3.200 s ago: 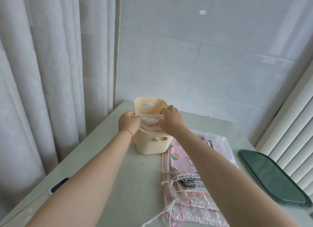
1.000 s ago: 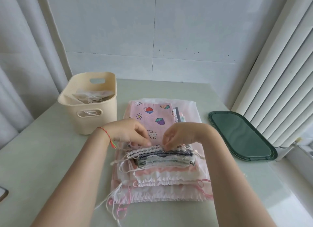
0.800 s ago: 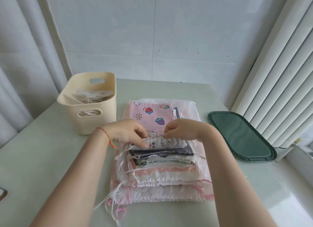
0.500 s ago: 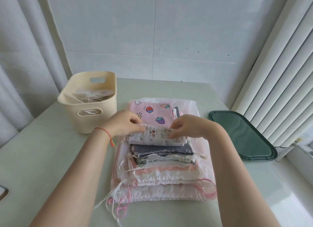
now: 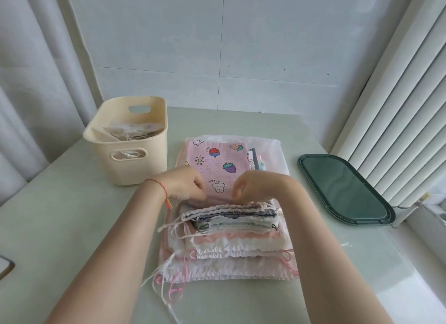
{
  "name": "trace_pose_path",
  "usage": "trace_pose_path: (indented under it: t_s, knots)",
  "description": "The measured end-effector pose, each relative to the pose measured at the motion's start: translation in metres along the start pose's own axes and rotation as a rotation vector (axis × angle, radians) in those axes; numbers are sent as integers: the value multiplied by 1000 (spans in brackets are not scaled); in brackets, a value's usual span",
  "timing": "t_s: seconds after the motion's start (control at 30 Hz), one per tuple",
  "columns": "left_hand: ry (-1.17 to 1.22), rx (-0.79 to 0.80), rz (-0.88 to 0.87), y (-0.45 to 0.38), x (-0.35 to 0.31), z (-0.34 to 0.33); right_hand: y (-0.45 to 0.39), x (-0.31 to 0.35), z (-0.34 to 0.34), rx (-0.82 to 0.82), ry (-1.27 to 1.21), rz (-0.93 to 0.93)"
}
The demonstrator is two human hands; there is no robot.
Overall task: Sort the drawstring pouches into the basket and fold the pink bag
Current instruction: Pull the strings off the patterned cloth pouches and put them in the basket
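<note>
Gripping: top drawstring pouch [image 5: 229, 209] pinched by left hand [image 5: 185, 184] and right hand [image 5: 253, 187], fingers curled.
Basket [image 5: 135, 164]: far-left, left hand nearer.

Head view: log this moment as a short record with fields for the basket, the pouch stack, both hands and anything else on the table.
basket: cream basket, far left of the table, with pouches inside
stack: drawstring pouches piled in the middle, strings trailing toward the near left
pink bag: pink printed bag lies flat in the pile
left hand: left hand, fingers curled at the top pouch's far edge
right hand: right hand, same edge; grip cannot be told
other: dark green tray to the right
</note>
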State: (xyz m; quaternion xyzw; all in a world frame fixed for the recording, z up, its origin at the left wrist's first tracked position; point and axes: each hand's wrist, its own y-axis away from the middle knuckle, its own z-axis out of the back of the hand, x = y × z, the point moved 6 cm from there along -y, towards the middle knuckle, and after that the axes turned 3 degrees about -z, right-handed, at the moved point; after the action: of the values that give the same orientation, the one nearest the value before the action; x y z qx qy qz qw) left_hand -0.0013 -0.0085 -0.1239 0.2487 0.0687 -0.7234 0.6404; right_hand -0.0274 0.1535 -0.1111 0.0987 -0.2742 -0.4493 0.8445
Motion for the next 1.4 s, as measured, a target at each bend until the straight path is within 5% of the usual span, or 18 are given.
trace_pose_path:
  t_s: [0.17, 0.37, 0.6, 0.83, 1.03, 1.23, 1.4]
  knots:
    - [116, -519, 21, 8, 5, 40, 1, -13, 34, -491, -103, -72]
    - [83, -587, -7, 8, 1, 40, 0, -15, 39, -666, -284, -66]
    - [146, -649, 88, 9, 12, 37, 4, -33, 45, -680, -266, -215]
    - [197, -597, 232, 16, 20, 38, 6, -37, 40, -472, -430, -231]
    - [173, -645, 212, 16, 34, 44, 16, -64, 53, -794, -438, -387]
    - [684, -701, -17, 16, 11, 49, 19, -44, 56, -865, -965, -78]
    - [1238, -364, -183, 10, -20, 34, 13, -7, 47, -486, -1463, 266]
